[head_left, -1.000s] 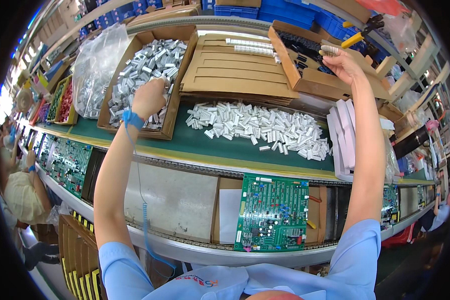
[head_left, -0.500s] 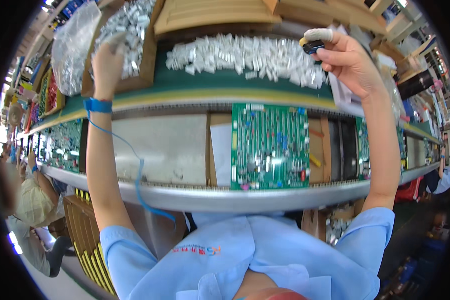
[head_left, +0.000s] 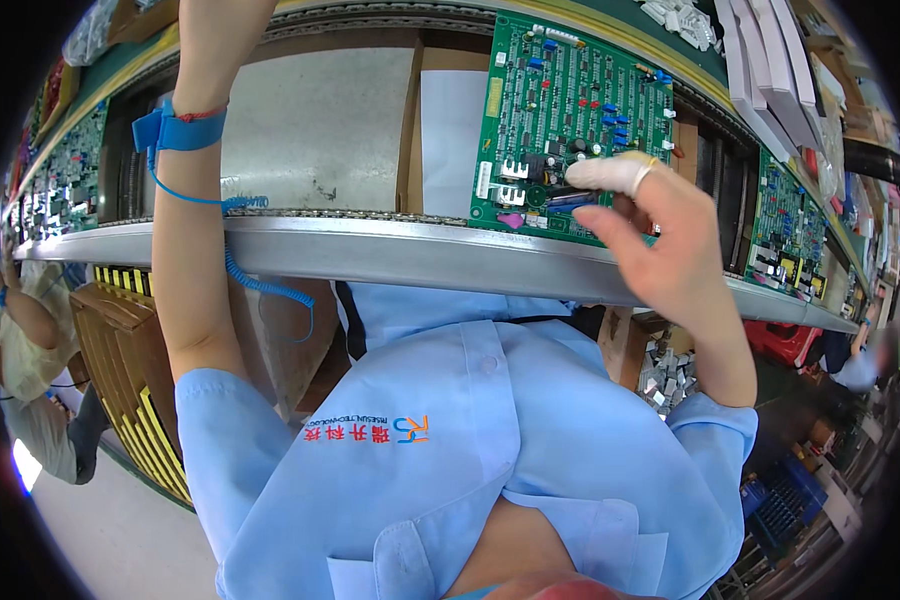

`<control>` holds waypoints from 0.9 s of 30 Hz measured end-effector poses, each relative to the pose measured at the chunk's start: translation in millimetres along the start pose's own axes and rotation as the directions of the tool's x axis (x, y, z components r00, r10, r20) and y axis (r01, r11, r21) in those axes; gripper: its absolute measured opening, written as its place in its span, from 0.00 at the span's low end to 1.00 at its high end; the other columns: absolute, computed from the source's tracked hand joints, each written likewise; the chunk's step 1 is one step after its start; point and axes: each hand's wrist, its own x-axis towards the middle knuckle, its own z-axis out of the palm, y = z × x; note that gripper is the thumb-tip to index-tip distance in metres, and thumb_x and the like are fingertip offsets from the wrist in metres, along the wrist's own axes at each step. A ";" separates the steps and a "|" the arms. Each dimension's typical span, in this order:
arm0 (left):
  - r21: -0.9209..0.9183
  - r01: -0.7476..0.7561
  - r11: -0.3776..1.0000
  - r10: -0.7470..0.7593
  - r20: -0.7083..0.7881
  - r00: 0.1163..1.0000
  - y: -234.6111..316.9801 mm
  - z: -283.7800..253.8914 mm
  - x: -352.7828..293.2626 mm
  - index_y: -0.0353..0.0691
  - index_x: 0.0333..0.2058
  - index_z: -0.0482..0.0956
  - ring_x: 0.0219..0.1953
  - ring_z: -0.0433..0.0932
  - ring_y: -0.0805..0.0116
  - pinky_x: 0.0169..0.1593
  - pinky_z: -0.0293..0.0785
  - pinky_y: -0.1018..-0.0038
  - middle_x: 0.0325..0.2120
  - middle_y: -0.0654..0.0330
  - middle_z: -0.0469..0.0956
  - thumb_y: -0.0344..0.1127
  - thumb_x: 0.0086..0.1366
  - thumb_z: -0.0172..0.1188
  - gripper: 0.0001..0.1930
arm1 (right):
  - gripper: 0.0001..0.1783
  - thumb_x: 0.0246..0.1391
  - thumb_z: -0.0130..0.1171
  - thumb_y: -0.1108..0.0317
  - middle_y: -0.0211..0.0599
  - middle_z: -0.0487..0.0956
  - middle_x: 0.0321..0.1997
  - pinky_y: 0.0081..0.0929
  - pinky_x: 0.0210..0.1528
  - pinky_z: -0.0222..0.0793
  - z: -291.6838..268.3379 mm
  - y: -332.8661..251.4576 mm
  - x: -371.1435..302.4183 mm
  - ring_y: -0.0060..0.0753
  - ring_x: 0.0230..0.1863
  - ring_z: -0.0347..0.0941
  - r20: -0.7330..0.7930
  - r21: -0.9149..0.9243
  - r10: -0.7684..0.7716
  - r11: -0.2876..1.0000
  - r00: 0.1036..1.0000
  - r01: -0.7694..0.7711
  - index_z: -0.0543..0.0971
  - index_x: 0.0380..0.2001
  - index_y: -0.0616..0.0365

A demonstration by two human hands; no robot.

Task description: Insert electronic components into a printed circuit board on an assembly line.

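A green circuit board [head_left: 545, 110] stands tilted slightly on the conveyor line. Over its near edge my right hand [head_left: 665, 235] is closed, with index finger and thumb pinched about a dark cylindrical electronic component [head_left: 570, 198]. The component is at the board's surface; whether its leads are in the holes is hidden. A white finger cot [head_left: 615, 176] covers the index finger. My left hand [head_left: 220, 35] reaches past the top edge, so its fingers are out of sight. A blue wrist strap [head_left: 192, 130] with a coiled cord is on that wrist.
A metal rail [head_left: 420, 245] runs along the near side of the line. Other circuit boards [head_left: 795, 225] sit to the right and left. White parts [head_left: 682, 22] lie at the back, beside white cartons [head_left: 760, 70]. A brown rack [head_left: 120, 310] stands at lower left.
My right hand has come down from the back right to the circuit board with the dark component. The view has tilted nearer, leaving the left hand's fingers and the parts box out of frame.
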 end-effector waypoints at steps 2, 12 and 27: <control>-0.044 -0.038 0.998 0.039 0.013 0.999 -3.0 -1.5 -0.6 0.29 0.43 0.79 0.41 0.80 0.72 0.47 0.75 0.78 0.37 0.59 0.81 0.18 0.60 0.55 0.12 | 0.15 0.44 0.67 0.73 0.37 0.76 0.28 0.29 0.26 0.67 8.4 4.1 -4.5 0.34 0.24 0.72 0.000 -0.137 -0.074 0.988 0.997 0.074 0.82 0.38 0.55; -0.018 -0.187 0.982 0.188 0.041 0.981 -14.4 -4.8 -2.7 0.31 0.44 0.79 0.42 0.78 0.73 0.47 0.74 0.78 0.38 0.60 0.80 0.21 0.61 0.57 0.11 | 0.16 0.37 0.64 0.73 0.35 0.76 0.29 0.27 0.23 0.69 20.5 8.5 1.2 0.33 0.27 0.73 0.080 -0.469 -0.401 0.793 0.912 0.390 0.81 0.36 0.59; 0.003 -0.174 0.985 0.173 0.098 0.980 -6.6 1.6 -8.4 0.31 0.44 0.79 0.40 0.79 0.72 0.46 0.75 0.77 0.39 0.58 0.81 0.22 0.62 0.57 0.11 | 0.17 0.40 0.62 0.70 0.30 0.76 0.29 0.24 0.23 0.68 18.7 8.2 10.4 0.28 0.26 0.72 0.146 -0.547 -0.460 0.700 0.876 0.459 0.81 0.38 0.57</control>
